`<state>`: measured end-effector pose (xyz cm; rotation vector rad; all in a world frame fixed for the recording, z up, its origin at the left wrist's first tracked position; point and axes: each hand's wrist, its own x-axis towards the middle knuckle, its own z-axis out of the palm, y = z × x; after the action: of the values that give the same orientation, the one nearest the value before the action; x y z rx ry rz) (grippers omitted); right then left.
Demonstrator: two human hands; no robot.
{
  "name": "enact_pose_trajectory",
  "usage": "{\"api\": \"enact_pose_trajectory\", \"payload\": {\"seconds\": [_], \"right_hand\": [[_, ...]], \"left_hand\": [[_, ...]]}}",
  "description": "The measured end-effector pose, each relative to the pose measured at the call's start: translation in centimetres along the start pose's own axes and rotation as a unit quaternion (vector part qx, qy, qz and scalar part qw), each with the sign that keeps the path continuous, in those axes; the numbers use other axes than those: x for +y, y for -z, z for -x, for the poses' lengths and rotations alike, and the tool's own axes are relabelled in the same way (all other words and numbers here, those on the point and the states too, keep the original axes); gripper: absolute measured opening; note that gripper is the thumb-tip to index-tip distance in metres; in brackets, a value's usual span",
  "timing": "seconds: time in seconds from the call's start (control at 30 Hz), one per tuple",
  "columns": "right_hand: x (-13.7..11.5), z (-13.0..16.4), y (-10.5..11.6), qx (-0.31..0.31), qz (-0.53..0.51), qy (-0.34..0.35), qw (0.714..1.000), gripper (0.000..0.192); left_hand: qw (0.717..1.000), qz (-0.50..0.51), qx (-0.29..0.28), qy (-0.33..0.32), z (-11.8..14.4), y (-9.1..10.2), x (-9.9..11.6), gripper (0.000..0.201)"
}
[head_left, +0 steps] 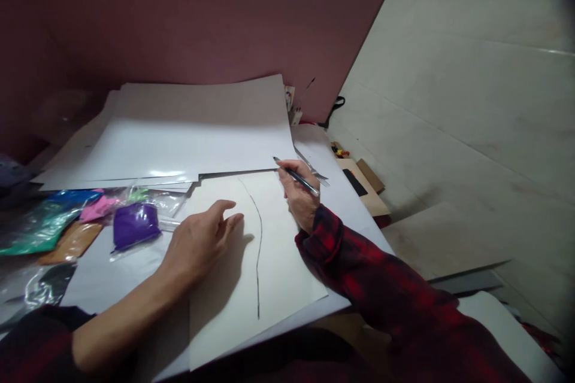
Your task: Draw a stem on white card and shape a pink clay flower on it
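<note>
A cream sheet of paper [287, 263] lies on the table in front of me, with one long curved dark line [261, 227] drawn down it. My right hand [299, 194] grips a pen [299, 178] near the sheet's far right corner. The pen's dark tip points up and to the left, away from the line. Over the left part of the sheet is my left hand [202, 236], its thumb and forefinger apart and nothing between them. Its shadow falls on the paper beside the line.
Large white sheets [193, 125] are stacked at the back against the wall. Plastic bags of coloured material, among them a purple packet [135, 224], lie at the left. A fork [320, 176] rests by the right edge. An open cardboard box [368, 188] stands beyond that edge.
</note>
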<state>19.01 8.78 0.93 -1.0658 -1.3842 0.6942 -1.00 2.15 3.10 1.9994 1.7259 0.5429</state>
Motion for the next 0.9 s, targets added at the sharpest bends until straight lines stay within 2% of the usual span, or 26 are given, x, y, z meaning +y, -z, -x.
{"api": "enact_pose_trajectory", "payload": {"seconds": [0.1,0.2,0.27,0.33,0.4,0.47,0.5,0.57,0.63,0.73,0.83,0.9], "right_hand": [[-0.4,0.0,0.3,0.007,-0.064,-0.010,0.998,0.021],[-0.7,0.5,-0.1,-0.082,-0.158,-0.094,0.979,0.021],[-0.9,1.1,-0.6,-0.124,-0.189,-0.129,0.965,0.022],[-1.4,1.8,-1.0,-0.137,-0.190,-0.127,0.964,0.021],[-2.1,2.6,-1.2,-0.135,-0.153,-0.083,0.975,0.017],[-2.8,3.3,-1.2,-0.120,-0.068,0.038,0.990,0.011],[-3.0,3.5,-1.1,-0.122,-0.016,0.112,0.986,0.012],[-3.3,3.9,-1.1,-0.147,0.072,0.242,0.956,0.022],[-3.3,4.0,-1.2,-0.179,0.126,0.330,0.918,0.035],[-2.9,4.0,-1.6,-0.213,0.164,0.391,0.880,0.054],[-2.6,3.6,-1.8,-0.245,0.190,0.398,0.864,0.067],[-2.5,2.8,-1.4,-0.256,0.192,0.403,0.857,0.067]], "left_hand": [[0.981,0.194,0.008,0.016,-0.1,0.2,0.2,0.032],[0.927,0.372,-0.032,0.032,-0.3,0.1,0.4,0.024],[0.893,0.445,-0.054,0.033,-0.4,-0.1,0.3,0.025],[0.880,0.469,-0.062,0.041,-0.5,-0.2,0.2,0.027],[0.877,0.473,-0.070,0.056,-0.5,-0.1,0.2,0.028],[0.861,0.496,-0.086,0.068,-0.5,0.2,0.4,0.025],[0.847,0.518,-0.098,0.072,-0.5,0.3,0.5,0.022],[0.807,0.571,-0.129,0.076,-0.3,0.5,0.8,0.018],[0.764,0.619,-0.166,0.075,0.0,0.4,1.0,0.021],[0.726,0.655,-0.191,0.085,0.2,0.1,0.8,0.028],[0.722,0.666,-0.156,0.107,0.0,-0.2,0.4,0.026],[0.726,0.668,-0.123,0.112,-0.3,-0.1,0.2,0.024]]}}
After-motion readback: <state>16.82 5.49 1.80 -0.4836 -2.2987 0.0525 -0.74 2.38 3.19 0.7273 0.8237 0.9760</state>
